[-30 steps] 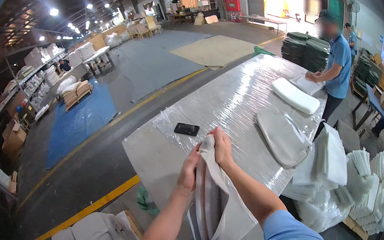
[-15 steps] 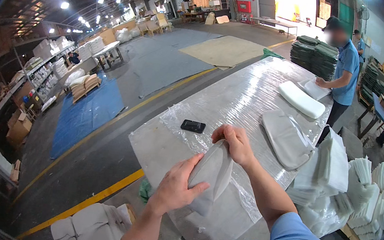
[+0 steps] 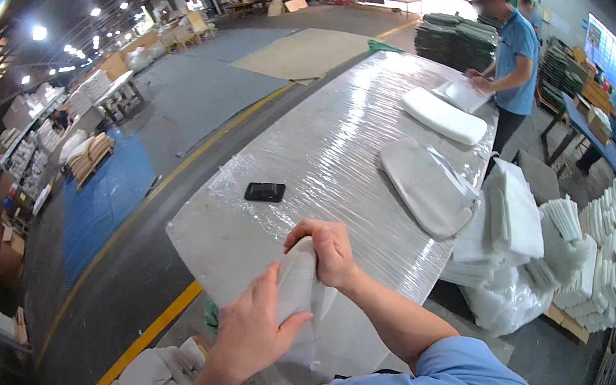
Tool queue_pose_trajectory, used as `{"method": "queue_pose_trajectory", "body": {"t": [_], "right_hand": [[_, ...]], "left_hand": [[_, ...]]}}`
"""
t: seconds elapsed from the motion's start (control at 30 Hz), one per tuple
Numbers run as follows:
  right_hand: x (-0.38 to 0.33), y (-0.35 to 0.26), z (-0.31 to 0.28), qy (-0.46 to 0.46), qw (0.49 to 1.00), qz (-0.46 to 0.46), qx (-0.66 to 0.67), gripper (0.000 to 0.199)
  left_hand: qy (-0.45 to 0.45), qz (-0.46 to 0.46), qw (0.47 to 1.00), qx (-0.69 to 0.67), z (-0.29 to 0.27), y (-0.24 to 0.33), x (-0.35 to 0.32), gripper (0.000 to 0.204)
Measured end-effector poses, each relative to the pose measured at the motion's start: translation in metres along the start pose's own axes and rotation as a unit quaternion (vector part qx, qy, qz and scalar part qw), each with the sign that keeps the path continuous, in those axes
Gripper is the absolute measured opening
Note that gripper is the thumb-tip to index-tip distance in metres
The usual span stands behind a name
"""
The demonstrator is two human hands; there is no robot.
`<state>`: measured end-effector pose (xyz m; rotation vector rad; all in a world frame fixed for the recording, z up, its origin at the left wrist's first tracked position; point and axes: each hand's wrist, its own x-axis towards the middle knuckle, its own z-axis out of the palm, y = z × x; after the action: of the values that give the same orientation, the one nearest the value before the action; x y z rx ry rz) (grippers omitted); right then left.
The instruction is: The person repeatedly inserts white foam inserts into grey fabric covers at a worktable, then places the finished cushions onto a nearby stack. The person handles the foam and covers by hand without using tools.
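A light grey cushion cover, standing narrow edge up, is between my hands at the near end of the table. My right hand curls its fingers over the top edge, with the thumb on the near side. Along the left side lies my left hand, its fingers closed round the cover and the thumb across its front. Whether the cover has a pad inside, I cannot tell. Beyond my hands lie a black phone, a larger grey cushion cover and a white foam pad.
Clear plastic film covers most of the table. A co-worker in a blue shirt handles a white sheet at the far right corner. Stacks of white pads stand on the right; grey cushions lie at the lower left.
The whole view has shifted, so the table and phone appear farther left. My hands keep hold of the grey cover, which now shows narrower and more upright.
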<state>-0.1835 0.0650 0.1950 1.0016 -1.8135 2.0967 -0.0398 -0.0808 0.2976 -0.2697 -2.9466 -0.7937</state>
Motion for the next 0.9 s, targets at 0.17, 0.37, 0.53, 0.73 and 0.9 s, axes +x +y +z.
{"method": "queue_pose_trajectory", "body": {"t": [0.17, 0.37, 0.53, 0.73, 0.9], "right_hand": [[-0.013, 0.018, 0.011, 0.012, 1.000, 0.007, -0.020, 0.091], [-0.038, 0.059, 0.025, 0.051, 0.997, 0.001, -0.050, 0.068], [-0.075, 0.092, 0.029, 0.028, 0.995, 0.043, -0.090, 0.063], [-0.108, 0.101, 0.030, 0.015, 0.992, 0.082, -0.098, 0.064], [-0.115, 0.110, 0.039, -0.015, 0.987, 0.061, -0.146, 0.067]], "left_hand": [[0.021, 0.005, 1.000, -0.010, 0.001, -0.009, -0.011, 0.087], [0.047, 0.007, 0.999, -0.009, 0.000, -0.025, -0.041, 0.090], [0.046, -0.017, 0.998, -0.039, -0.002, -0.041, -0.087, 0.088], [0.055, -0.018, 0.996, -0.067, -0.001, -0.064, -0.140, 0.084], [0.092, -0.047, 0.990, -0.098, 0.011, -0.081, -0.183, 0.081]]}}
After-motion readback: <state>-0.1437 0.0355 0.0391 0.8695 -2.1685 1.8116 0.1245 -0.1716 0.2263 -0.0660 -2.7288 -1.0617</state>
